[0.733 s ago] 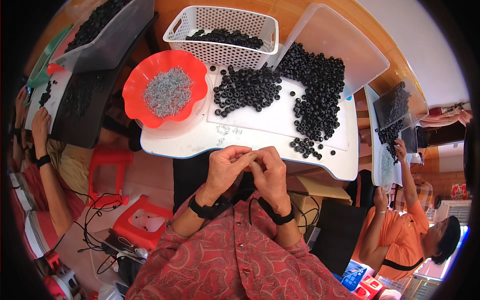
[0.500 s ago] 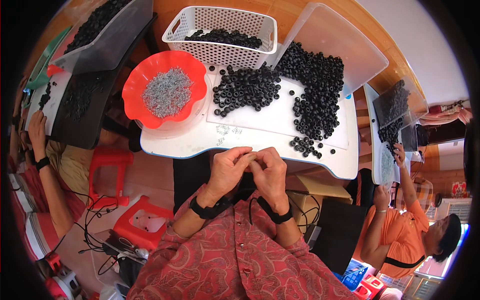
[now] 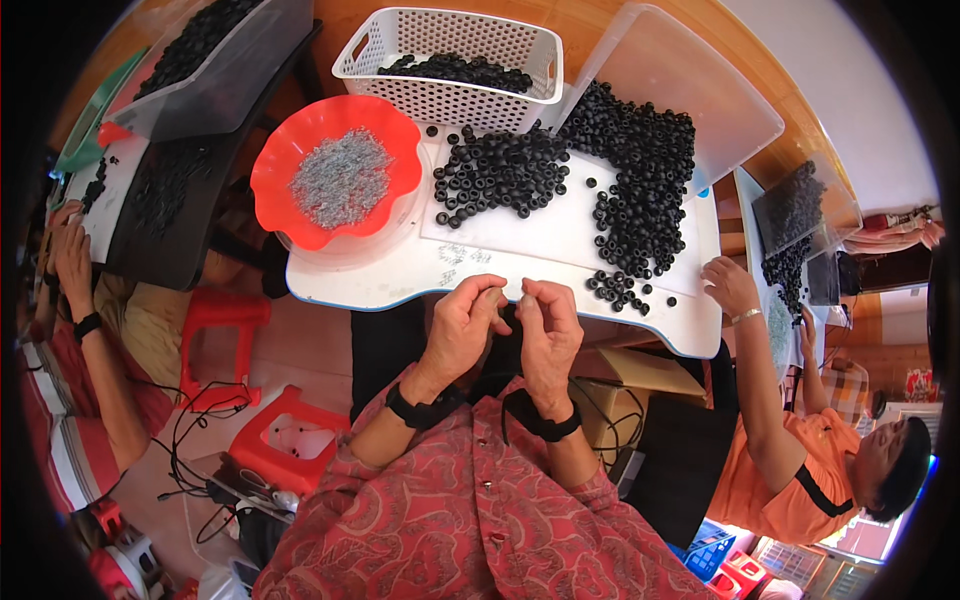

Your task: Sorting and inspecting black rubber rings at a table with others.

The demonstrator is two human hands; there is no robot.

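Both hands are held together just off the near edge of the white worktop (image 3: 400, 285), fingers curled in. Left hand (image 3: 463, 325) and right hand (image 3: 543, 325) pinch toward each other over something small; too tiny to see what, probably one black ring plus a metal bit. Can't tell if either grip is actually closed on a part.

Just past the fingertips: a few loose small metal pieces (image 3: 460, 258) on the worktop. To the right, a small cluster of black rubber rings (image 3: 617, 290), then a long band of them running up the right side (image 3: 640, 170). Centre: a second ring pile (image 3: 500, 175).

Left of that, a red scalloped bowl (image 3: 290, 190) heaped with grey metal bits (image 3: 342, 178). Behind it, a white perforated basket (image 3: 450, 45) holding more black rings, and a clear tray (image 3: 700, 90) tilted against the right-hand pile.

Progress, as a judgement: early to middle. Big piles on the worktop, bowl near full, basket only shallowly filled. Bulk of the work left.

Other people at both sides: a hand in an orange sleeve (image 3: 730, 285) at the worktop's right edge, another person's hands (image 3: 70, 260) far left.
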